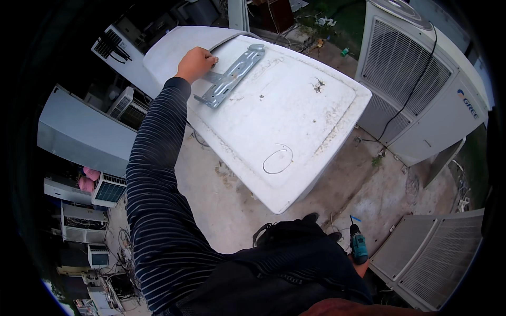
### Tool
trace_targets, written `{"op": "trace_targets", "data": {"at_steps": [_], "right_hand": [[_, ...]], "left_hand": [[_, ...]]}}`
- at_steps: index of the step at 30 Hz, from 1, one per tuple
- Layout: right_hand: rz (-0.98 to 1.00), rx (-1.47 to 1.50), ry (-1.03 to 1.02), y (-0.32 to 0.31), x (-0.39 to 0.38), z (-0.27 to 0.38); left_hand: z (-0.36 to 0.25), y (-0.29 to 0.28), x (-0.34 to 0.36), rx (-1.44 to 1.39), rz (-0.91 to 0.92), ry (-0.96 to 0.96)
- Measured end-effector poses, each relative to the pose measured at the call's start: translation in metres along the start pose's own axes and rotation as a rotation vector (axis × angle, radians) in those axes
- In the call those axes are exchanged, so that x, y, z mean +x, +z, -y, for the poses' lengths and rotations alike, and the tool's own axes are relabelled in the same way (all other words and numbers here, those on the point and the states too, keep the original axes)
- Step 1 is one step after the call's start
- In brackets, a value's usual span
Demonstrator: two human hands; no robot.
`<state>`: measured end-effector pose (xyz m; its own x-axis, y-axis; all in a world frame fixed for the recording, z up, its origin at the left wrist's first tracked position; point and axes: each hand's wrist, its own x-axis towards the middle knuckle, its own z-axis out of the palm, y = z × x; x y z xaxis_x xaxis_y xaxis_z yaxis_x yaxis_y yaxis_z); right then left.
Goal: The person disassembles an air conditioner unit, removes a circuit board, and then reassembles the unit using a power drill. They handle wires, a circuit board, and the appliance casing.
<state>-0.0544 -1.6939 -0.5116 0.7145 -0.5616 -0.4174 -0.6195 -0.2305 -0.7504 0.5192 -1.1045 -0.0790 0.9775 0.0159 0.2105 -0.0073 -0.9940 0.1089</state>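
My left hand (196, 65) is closed, its fingers curled over the far left part of a white appliance top (295, 126). What it grips, if anything, is hidden. Beside it a bent grey metal bracket (234, 76) lies slantwise on that top, one flat tab pointing toward my hand. A pale curved panel (182, 45) sits just behind the hand. Low on the right, my right hand (360, 267) is wrapped round a teal and black cordless drill (359, 247). A long thin bit with a blue tip sticks out from it. A loose wire ring (278, 160) rests on the white top.
A tall white outdoor air-conditioner unit (406, 79) with a black cable stands at the right. Nearer, a grilled panel unit (432, 258) leans by my right hand. Several old units and tangled wires line the left, among them a pale blue-white cabinet (84, 131).
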Motion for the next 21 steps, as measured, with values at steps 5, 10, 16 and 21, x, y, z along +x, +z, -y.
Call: {"op": "trace_targets", "data": {"at_steps": [5, 10, 16, 21], "right_hand": [[-0.011, -0.033, 0.057, 0.000, -0.019, 0.021], [-0.200, 0.053, 0.001, 0.015, -0.040, -0.012], [-0.193, 0.123, 0.049, 0.013, -0.055, 0.008], [-0.359, 0.346, -0.175, -0.024, -0.080, 0.085]], "left_hand": [[0.006, 0.004, 0.009, -0.119, 0.083, -0.083], [-0.022, -0.047, 0.008, -1.062, 0.196, -0.337], [-0.168, -0.069, 0.039, -1.407, 0.459, 0.110], [-0.384, -0.069, 0.035, -1.253, 0.744, 0.524]]}}
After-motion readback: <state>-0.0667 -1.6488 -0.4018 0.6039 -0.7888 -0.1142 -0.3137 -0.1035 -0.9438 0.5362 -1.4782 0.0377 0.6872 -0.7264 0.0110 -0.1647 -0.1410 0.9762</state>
